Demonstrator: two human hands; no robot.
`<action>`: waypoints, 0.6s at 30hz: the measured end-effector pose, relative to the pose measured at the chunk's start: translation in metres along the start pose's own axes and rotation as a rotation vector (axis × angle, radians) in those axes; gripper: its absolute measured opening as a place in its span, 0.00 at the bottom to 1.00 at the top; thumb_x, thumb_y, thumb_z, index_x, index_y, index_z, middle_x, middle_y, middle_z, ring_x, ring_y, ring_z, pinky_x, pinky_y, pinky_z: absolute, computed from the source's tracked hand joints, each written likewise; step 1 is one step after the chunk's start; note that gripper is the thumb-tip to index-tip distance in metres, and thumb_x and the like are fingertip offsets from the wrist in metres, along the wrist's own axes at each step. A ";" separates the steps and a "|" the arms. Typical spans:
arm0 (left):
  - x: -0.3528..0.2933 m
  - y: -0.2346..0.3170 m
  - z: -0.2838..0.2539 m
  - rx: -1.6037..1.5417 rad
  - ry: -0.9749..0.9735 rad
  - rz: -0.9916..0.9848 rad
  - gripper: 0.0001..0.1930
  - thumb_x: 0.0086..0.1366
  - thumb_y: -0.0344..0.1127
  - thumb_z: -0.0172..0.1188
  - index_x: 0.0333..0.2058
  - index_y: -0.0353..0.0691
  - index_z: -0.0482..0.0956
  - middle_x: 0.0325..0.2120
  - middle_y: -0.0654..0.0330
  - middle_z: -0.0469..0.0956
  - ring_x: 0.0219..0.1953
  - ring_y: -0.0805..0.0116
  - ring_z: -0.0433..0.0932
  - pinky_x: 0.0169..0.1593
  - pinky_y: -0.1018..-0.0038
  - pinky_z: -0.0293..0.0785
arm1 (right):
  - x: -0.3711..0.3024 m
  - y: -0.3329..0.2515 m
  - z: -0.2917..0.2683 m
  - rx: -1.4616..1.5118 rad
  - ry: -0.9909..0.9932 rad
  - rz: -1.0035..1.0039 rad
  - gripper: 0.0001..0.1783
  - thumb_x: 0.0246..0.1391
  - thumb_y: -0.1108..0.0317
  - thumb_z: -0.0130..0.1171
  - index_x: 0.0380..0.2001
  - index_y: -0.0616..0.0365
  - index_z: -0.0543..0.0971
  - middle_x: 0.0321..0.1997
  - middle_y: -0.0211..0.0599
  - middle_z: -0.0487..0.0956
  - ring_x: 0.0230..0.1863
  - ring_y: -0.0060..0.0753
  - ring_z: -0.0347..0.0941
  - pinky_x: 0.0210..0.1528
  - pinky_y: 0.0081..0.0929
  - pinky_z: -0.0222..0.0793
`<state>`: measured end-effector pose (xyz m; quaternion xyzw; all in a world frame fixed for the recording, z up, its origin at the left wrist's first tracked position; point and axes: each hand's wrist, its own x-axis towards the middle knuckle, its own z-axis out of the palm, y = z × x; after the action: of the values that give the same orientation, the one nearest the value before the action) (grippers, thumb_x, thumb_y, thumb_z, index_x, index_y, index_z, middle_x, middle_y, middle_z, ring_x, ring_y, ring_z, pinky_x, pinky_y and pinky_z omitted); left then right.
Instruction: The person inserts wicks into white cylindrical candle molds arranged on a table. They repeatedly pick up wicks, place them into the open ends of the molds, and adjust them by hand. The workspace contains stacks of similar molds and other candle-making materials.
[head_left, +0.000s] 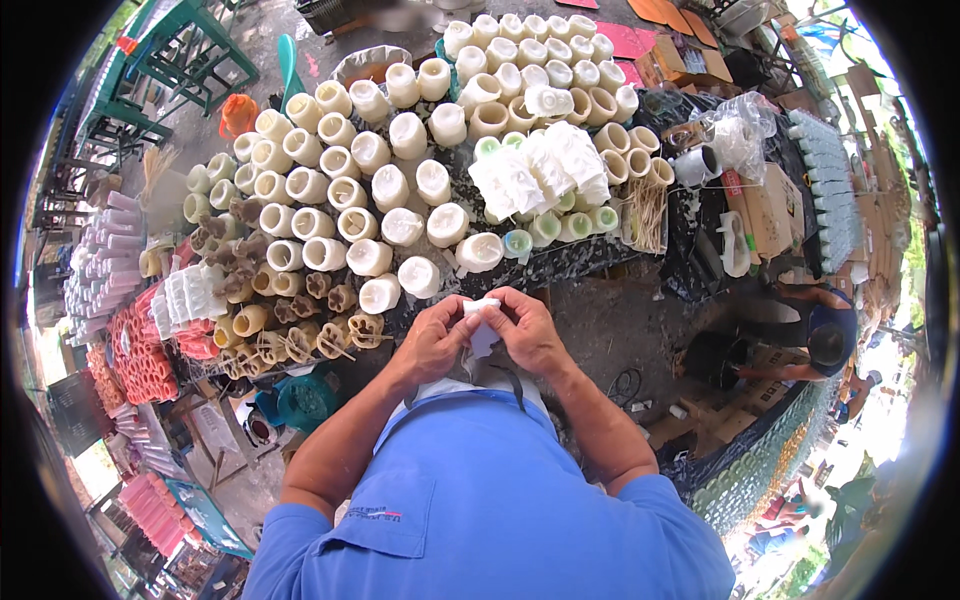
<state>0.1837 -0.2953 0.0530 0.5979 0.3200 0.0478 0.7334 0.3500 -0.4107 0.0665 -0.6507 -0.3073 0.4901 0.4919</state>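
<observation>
- Outdoors, a dark tabletop crowded with cream wax cups lies before me.
- Small white folded paper piece sits at chest height, pinched by both hands.
- Left hand and right hand grasp it; I'd keep fingertips close, folding evenly.

Two hands, one small white piece, dozens of cream moulds.

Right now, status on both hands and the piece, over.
Left hand and right hand both pinching one small white piece, held above the table edge. White cups close ahead, not touching. Nothing between hands.
</observation>
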 end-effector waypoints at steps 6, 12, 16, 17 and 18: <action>-0.009 0.004 0.003 0.158 -0.029 0.031 0.15 0.85 0.43 0.54 0.50 0.35 0.80 0.34 0.63 0.82 0.38 0.74 0.76 0.46 0.71 0.76 | -0.002 -0.013 0.001 -0.270 -0.029 -0.182 0.17 0.76 0.59 0.58 0.35 0.62 0.80 0.28 0.42 0.78 0.28 0.38 0.74 0.34 0.35 0.72; -0.007 0.005 -0.004 0.000 -0.152 0.013 0.16 0.85 0.45 0.52 0.43 0.39 0.79 0.32 0.72 0.75 0.36 0.80 0.69 0.43 0.77 0.71 | -0.003 0.000 -0.004 -0.176 -0.089 -0.159 0.21 0.79 0.57 0.54 0.32 0.61 0.77 0.25 0.34 0.74 0.27 0.28 0.69 0.31 0.34 0.68; -0.004 0.004 -0.008 -0.153 -0.191 -0.079 0.17 0.86 0.48 0.52 0.42 0.42 0.79 0.32 0.74 0.75 0.35 0.84 0.69 0.43 0.79 0.71 | 0.003 0.026 -0.001 0.156 -0.161 0.003 0.22 0.81 0.52 0.52 0.35 0.57 0.79 0.28 0.22 0.75 0.30 0.17 0.67 0.32 0.24 0.66; -0.003 0.004 -0.009 -0.252 -0.208 -0.122 0.17 0.86 0.49 0.52 0.42 0.43 0.79 0.32 0.74 0.76 0.35 0.84 0.70 0.43 0.79 0.71 | 0.007 0.033 0.001 0.270 -0.177 0.024 0.22 0.81 0.51 0.52 0.35 0.56 0.79 0.29 0.21 0.75 0.30 0.16 0.67 0.32 0.23 0.66; -0.002 0.003 -0.010 -0.232 -0.193 -0.135 0.17 0.85 0.49 0.52 0.42 0.43 0.80 0.32 0.74 0.76 0.35 0.84 0.71 0.42 0.79 0.72 | 0.009 0.038 0.003 0.400 -0.193 0.067 0.22 0.81 0.50 0.52 0.36 0.56 0.78 0.30 0.20 0.75 0.31 0.15 0.67 0.32 0.22 0.66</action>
<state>0.1782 -0.2866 0.0559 0.4880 0.2798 -0.0226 0.8265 0.3469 -0.4138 0.0274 -0.5001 -0.2280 0.6173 0.5628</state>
